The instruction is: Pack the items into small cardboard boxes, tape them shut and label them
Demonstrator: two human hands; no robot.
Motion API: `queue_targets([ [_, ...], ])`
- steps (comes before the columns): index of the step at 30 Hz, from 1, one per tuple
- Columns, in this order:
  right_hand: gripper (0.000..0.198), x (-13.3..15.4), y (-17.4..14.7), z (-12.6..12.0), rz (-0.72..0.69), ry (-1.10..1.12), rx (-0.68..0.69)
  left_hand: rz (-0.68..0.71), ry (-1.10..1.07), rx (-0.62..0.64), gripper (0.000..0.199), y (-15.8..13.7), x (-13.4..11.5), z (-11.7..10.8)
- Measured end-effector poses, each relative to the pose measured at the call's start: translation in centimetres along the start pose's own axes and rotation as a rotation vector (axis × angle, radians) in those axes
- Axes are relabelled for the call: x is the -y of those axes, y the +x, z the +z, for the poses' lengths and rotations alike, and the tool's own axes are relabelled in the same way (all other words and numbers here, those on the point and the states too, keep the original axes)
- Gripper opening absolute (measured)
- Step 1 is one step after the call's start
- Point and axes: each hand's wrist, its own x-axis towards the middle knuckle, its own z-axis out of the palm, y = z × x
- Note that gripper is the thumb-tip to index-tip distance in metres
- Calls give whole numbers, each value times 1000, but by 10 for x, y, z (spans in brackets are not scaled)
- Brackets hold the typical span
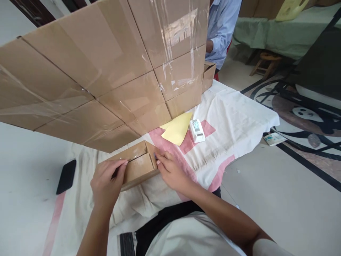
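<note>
A small brown cardboard box (138, 166) lies on the cloth in front of me. Its top flaps meet along a seam, with shiny clear tape over part of it. My left hand (105, 179) is closed, thumb and fingertips pinching at the flap edge by the seam, covering the box's left end. At the right end, my right hand (172, 172) is closed in a pinch against the box's end face. A small bluish tip (155, 155) shows at its fingertips; the rest is hidden, so its kind cannot be made out.
A tall wall of taped cardboard boxes (119, 71) stands just behind. Yellow paper (177, 129) and a white device (197, 131) lie to the right on the cloth (226, 117). A black phone (66, 176) is at left. Behind the boxes, a person in a blue sleeve (221, 32) sits.
</note>
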Motion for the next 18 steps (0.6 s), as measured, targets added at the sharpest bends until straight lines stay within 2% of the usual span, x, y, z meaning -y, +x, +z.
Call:
queue_targets([
  [9,42,-7,1,-2,56,178,4,-6,-30,-116,15,-2,1,-1],
  [15,40,-8,0,-3,55,232,-32,-2,-55,-99,17,-3,1,-2],
  [18,41,-12,-2,-2,93,247,22,-7,-72,-44,14,-2,1,-3],
])
